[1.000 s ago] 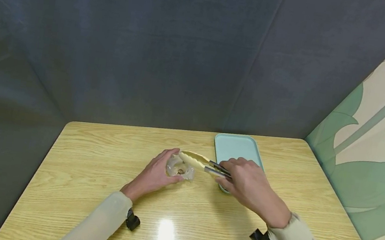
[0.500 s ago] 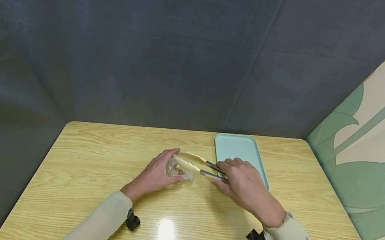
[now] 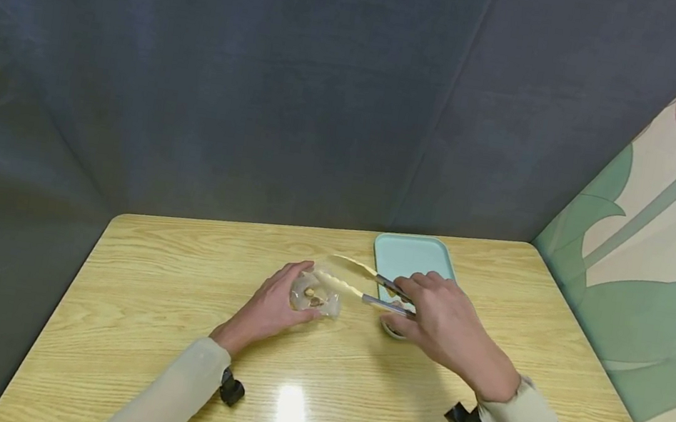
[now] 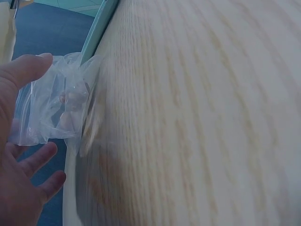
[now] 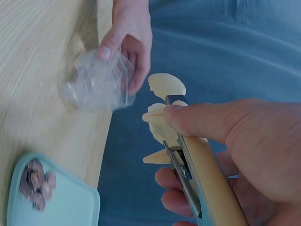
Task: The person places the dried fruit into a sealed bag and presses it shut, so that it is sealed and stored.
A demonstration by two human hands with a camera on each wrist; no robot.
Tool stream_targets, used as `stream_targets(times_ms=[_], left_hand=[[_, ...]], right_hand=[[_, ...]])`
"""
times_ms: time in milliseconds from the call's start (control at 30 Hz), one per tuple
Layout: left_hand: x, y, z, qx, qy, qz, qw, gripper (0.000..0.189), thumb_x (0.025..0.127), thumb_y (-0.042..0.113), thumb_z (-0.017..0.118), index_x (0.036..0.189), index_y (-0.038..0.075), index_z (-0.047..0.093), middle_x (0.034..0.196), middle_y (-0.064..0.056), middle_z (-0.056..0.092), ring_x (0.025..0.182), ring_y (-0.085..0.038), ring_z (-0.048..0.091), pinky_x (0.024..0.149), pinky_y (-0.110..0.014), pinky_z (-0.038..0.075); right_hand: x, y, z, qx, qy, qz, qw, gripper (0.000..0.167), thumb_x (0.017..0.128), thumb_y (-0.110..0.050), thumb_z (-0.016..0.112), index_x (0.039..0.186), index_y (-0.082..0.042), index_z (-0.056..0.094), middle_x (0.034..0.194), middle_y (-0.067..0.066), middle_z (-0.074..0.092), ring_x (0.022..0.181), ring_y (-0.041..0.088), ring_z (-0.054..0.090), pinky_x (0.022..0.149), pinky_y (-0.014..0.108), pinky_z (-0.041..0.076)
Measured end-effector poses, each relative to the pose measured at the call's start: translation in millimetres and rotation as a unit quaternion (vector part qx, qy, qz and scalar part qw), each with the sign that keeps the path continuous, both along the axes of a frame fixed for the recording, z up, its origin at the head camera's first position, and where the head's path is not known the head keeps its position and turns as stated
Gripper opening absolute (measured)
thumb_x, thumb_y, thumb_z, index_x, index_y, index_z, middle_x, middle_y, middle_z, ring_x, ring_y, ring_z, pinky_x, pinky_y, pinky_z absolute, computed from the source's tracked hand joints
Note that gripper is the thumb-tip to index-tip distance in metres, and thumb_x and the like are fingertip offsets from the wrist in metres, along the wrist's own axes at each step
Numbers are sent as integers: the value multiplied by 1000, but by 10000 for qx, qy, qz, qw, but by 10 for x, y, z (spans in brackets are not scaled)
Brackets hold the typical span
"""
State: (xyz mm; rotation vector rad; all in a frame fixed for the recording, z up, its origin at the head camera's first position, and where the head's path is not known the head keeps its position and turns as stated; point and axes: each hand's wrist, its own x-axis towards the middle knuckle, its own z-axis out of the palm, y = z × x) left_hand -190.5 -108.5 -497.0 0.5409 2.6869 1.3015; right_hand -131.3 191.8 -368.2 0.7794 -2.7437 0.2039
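My left hand [image 3: 273, 303] holds a clear plastic bag [image 3: 327, 305] open on the wooden table, its thumb and fingers curled round the bag's sides. A few small brown pieces [image 4: 67, 120] lie in the bottom of the bag. My right hand [image 3: 436, 318] grips a pair of tongs [image 3: 386, 306] with metal arms and cream scalloped heads. The tongs' heads stand spread apart just above and right of the bag's mouth, with nothing visible between them. On the light blue tray [image 3: 415, 254] sits a small heap of brownish pieces [image 5: 35, 183], partly hidden by my right hand in the head view.
The tray lies at the back right of the wooden table [image 3: 167, 317], partly under my right hand. A dark curtain [image 3: 265, 85] hangs behind the table. Along the right side runs a cloth with a tulip pattern [image 3: 658, 285].
The tongs dipped to the bag, then drew back right with their heads spread wider. A light brown piece now shows in the bag beside a darker one. My left hand has stayed put.
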Motion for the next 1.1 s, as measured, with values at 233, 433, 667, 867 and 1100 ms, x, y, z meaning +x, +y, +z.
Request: stream_targets(times_ms=[233,433,667,867,1100], left_hand=[[-4,-16,-2,-1,31,4,10000,94,89,42,88,166,21,37,162,-3,49,151,-34,47,121,-60,42],[8,-21,-5,7,29,50,10000,93,89,42,88,166,21,38,162,-3,49,151,-35,47,121,-62,41],[18,-16,-2,7,22,65,10000,93,89,41,88,166,21,38,162,-4,49,150,-35,48,121,-62,41],[17,-8,1,50,30,34,10000,92,90,39,88,165,22,38,162,-4,48,150,-35,48,121,-62,41],[23,10,-4,86,9,2,10000,93,89,40,88,165,21,38,162,-4,48,150,-35,48,121,-61,41]], right_hand=[[22,242,44,-73,10,-235,9997,38,88,-37,88,108,-7,77,81,-3,66,72,14,54,61,35,45],[58,452,0,-81,-113,-466,9988,37,88,-36,88,108,-6,77,79,-4,65,70,13,52,57,33,42],[129,668,-79,-17,-249,-724,9971,40,87,-34,87,109,-3,77,80,-1,67,69,13,52,57,31,41],[204,843,-150,-12,-474,-952,9943,39,88,-33,87,108,-1,77,81,1,69,69,13,54,58,32,42],[290,993,-258,50,-733,-1212,9899,46,87,-36,88,114,0,77,83,1,69,69,14,53,57,34,41]])
